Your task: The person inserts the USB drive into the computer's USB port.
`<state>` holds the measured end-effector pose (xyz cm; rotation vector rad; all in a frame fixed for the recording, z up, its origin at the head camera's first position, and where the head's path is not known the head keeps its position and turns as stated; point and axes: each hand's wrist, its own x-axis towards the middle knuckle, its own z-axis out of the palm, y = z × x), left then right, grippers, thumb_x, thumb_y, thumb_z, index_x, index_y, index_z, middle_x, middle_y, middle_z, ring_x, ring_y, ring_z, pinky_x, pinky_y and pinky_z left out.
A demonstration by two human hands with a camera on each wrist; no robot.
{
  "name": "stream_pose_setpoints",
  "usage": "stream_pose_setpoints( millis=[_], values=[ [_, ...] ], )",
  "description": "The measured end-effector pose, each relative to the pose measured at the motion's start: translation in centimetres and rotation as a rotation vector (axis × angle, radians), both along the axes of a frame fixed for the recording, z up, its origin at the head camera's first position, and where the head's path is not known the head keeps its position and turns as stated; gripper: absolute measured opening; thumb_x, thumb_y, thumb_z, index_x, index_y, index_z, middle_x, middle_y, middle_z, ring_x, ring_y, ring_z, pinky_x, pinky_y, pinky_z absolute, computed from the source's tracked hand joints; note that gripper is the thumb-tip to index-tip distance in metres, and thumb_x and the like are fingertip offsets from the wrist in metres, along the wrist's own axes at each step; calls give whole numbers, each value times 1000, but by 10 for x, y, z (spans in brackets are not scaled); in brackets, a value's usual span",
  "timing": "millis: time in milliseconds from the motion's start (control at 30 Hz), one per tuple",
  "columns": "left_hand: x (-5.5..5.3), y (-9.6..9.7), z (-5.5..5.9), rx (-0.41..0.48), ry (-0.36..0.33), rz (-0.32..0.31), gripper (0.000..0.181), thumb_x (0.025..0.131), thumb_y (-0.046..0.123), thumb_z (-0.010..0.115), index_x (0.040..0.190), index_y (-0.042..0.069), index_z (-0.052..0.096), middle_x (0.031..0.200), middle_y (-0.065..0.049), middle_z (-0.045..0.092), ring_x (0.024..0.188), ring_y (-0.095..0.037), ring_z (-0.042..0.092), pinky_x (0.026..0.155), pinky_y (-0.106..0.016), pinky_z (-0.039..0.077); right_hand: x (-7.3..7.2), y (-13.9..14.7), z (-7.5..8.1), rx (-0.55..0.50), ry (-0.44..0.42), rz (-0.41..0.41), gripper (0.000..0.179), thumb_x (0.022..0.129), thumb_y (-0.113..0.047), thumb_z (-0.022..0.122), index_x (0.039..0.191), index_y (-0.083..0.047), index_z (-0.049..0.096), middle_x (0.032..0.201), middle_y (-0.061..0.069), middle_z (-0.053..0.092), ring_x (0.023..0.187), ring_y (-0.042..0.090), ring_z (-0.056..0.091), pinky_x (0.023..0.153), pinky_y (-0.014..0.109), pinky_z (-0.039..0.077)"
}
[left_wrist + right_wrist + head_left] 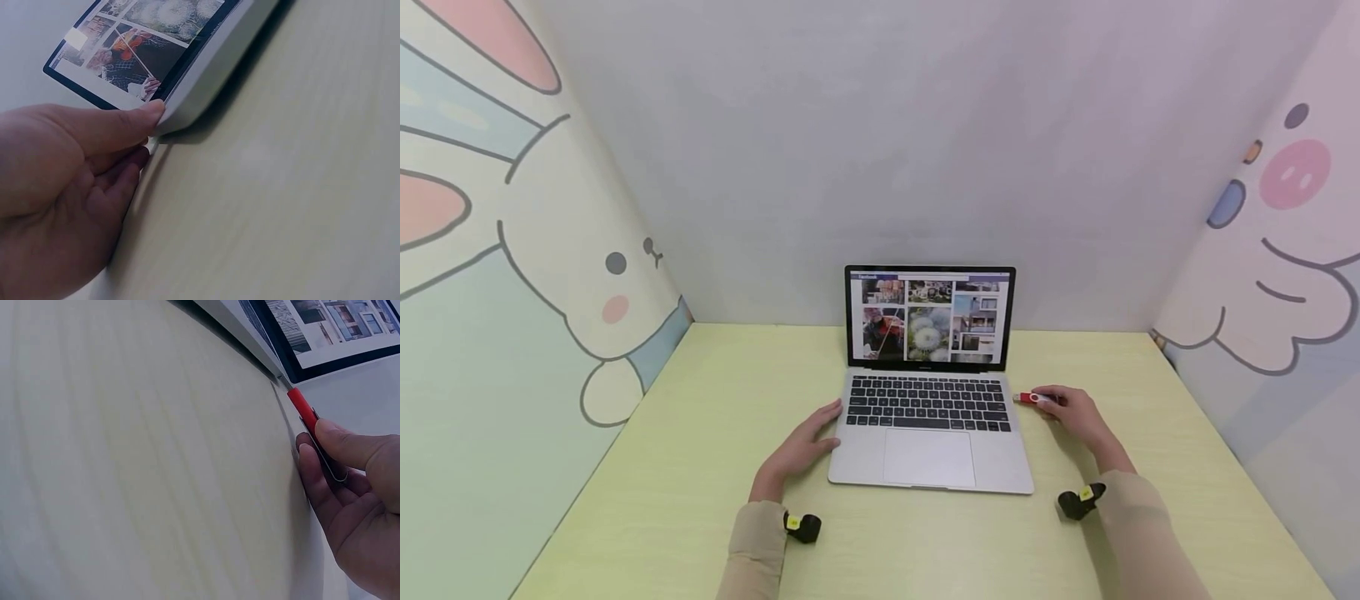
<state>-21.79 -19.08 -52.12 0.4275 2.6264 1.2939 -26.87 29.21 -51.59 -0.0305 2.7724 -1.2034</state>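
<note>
An open laptop (928,458), silver with black keys, stands on the table with its screen (156,44) lit by a page of photos. My left hand (801,446) rests against the laptop's left edge, thumb and fingers spread apart along it. On the other side, my right hand (1075,412) pinches a red USB flash drive (301,400) with a metal swivel cover (325,453) between thumb and fingers. The drive's metal plug (285,382) points at the laptop and sits right at its right side edge, toward the hinge end.
The pale yellow table (700,417) runs back to a plain grey wall (880,150). Side panels carry a cartoon rabbit (565,250) on the left and a cartoon pig (1292,225) on the right. Black cameras (805,527) are strapped to both wrists over beige sleeves.
</note>
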Motion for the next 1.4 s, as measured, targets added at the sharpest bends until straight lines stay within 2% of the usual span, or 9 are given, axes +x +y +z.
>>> stream_pose_setpoints(
  millis=[433,867,1133,1400],
  values=[
    [0,0,-1,-14,-3,12,59,93,10,60,149,9,38,160,-6,28,149,-33,20,123,-53,17,-1,0,-1,8,-16,19,35,98,-16,56,128,3,59,110,21,63,85,19,56,65,22,46],
    [0,0,0,4,6,8,59,94,11,60,148,8,38,160,-6,29,149,-34,20,123,-54,16,-5,0,-1,-31,-4,6,37,99,-17,55,130,4,58,106,20,64,77,16,57,61,20,46],
    [-1,-1,-3,-5,11,1,59,94,11,60,148,8,38,160,-5,29,149,-32,20,123,-51,17,-11,-1,-1,-47,7,12,35,99,-14,54,128,6,58,99,17,63,74,14,55,59,20,45],
    [-1,1,-2,4,27,-10,57,94,11,60,147,4,39,159,-11,30,148,-36,22,122,-54,17,-12,-2,1,-11,24,14,32,99,-12,54,126,4,60,102,19,64,74,16,55,61,21,43]
  ],
)
